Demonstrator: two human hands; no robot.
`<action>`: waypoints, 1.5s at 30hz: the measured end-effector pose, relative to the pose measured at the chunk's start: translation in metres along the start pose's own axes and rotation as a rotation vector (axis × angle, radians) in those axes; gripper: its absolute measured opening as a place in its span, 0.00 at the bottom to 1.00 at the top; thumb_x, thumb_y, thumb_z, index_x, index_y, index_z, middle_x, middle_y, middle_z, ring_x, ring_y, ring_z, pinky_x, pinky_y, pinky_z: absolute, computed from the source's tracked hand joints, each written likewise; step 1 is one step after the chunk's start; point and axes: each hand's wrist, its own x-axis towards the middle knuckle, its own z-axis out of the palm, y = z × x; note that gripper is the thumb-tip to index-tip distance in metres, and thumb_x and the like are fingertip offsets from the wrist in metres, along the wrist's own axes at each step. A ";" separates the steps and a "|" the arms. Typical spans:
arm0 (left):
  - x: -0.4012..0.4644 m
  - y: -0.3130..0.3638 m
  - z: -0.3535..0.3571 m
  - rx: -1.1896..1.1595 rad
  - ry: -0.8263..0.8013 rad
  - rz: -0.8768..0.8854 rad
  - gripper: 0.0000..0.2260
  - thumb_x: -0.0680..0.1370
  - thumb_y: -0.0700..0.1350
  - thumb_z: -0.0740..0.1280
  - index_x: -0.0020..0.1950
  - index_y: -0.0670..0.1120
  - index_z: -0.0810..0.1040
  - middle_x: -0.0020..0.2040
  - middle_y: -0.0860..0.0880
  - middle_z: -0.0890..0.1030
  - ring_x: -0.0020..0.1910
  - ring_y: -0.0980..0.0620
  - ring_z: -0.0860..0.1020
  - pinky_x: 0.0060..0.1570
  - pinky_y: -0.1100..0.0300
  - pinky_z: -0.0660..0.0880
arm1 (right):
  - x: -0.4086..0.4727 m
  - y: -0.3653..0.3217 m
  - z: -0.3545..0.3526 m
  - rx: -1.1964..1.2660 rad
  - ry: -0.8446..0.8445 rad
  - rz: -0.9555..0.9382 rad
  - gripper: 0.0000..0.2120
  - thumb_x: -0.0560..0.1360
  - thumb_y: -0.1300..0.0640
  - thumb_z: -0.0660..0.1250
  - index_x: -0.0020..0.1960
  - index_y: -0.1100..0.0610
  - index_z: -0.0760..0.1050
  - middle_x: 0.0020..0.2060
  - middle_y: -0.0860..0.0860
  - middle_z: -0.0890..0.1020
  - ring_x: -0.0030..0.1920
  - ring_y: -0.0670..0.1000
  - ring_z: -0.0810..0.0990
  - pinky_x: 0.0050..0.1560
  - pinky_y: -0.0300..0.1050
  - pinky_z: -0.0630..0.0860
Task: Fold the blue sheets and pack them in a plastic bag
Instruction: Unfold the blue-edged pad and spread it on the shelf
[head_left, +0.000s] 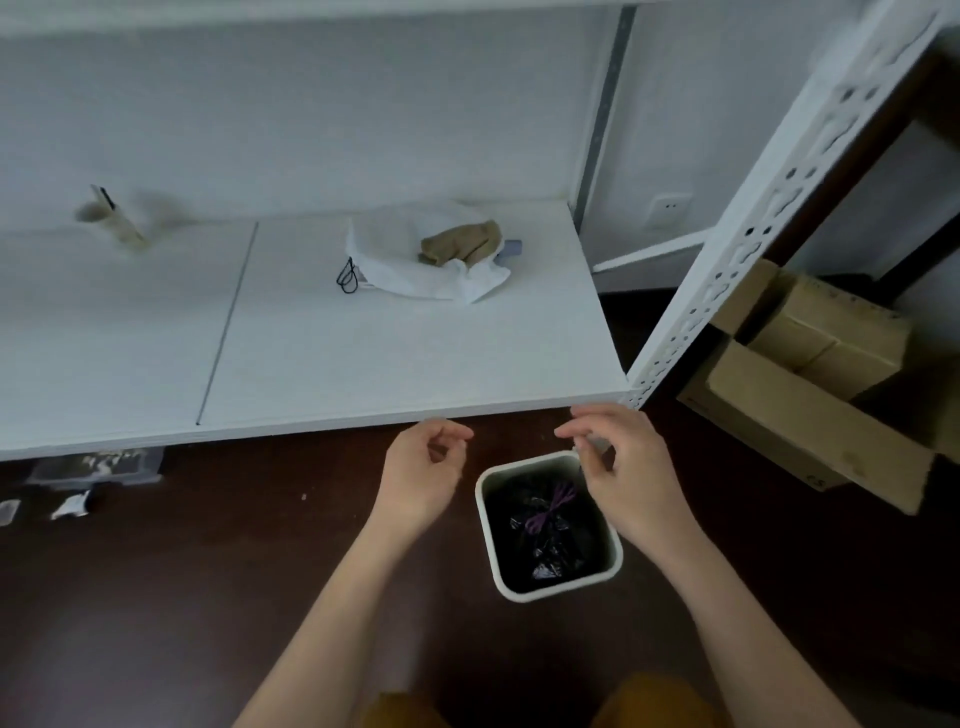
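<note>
white shelf (363, 353), tan cloth (460, 243), black bin liner (545, 540)

You will find nothing here that reads clearly. The lowest cardboard box (810, 431) on the right carries small dark marks near its bottom corner, perhaps two characters, too blurred to make out. The box above it (852, 317) has a faint printed line along its top edge, also unreadable.

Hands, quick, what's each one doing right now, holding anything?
Left hand: fingers loosely curled, thumb near the fingertips, holds nothing visible.
Right hand: pinches something small and pale above the bin; what it is cannot be told.
</note>
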 end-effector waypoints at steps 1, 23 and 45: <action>-0.007 0.018 -0.014 -0.008 -0.002 -0.006 0.10 0.77 0.38 0.65 0.43 0.52 0.80 0.38 0.52 0.79 0.36 0.47 0.79 0.38 0.63 0.73 | 0.001 -0.017 -0.011 0.006 -0.009 -0.011 0.12 0.74 0.66 0.67 0.47 0.50 0.82 0.50 0.45 0.79 0.54 0.47 0.74 0.56 0.38 0.69; -0.134 0.273 -0.373 -0.006 0.171 0.040 0.06 0.78 0.42 0.64 0.49 0.47 0.81 0.46 0.49 0.79 0.37 0.51 0.80 0.38 0.65 0.74 | 0.045 -0.401 -0.153 0.074 -0.105 -0.276 0.11 0.76 0.64 0.65 0.49 0.48 0.80 0.48 0.42 0.79 0.49 0.40 0.76 0.53 0.31 0.70; -0.021 0.257 -0.541 -0.020 0.250 -0.028 0.05 0.77 0.39 0.64 0.48 0.42 0.80 0.42 0.47 0.78 0.36 0.53 0.77 0.40 0.62 0.78 | 0.197 -0.538 0.003 0.081 -0.323 -0.287 0.13 0.78 0.60 0.64 0.62 0.57 0.76 0.57 0.49 0.78 0.48 0.45 0.76 0.51 0.31 0.67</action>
